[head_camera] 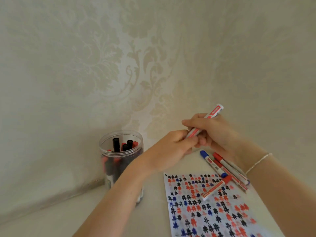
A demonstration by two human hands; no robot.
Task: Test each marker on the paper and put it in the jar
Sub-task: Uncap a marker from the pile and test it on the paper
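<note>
The paper (210, 207), full of marks, lies nearest on the table (102, 214). Above it the right hand (213, 132) grasps a red marker (206, 121), and the left hand (171, 147) pinches its lower end. The jar (119, 159) stands to the left of both hands, apart from them, with markers inside.

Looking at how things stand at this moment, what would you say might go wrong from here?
1. Both hands, left and right, grip the red marker above the paper; if its cap comes off with a jerk, the tip might smear skin or the sheet.
2. The left forearm passes close in front of the jar and might knock it.
3. The loose markers lie near the table edge and might roll off.
</note>
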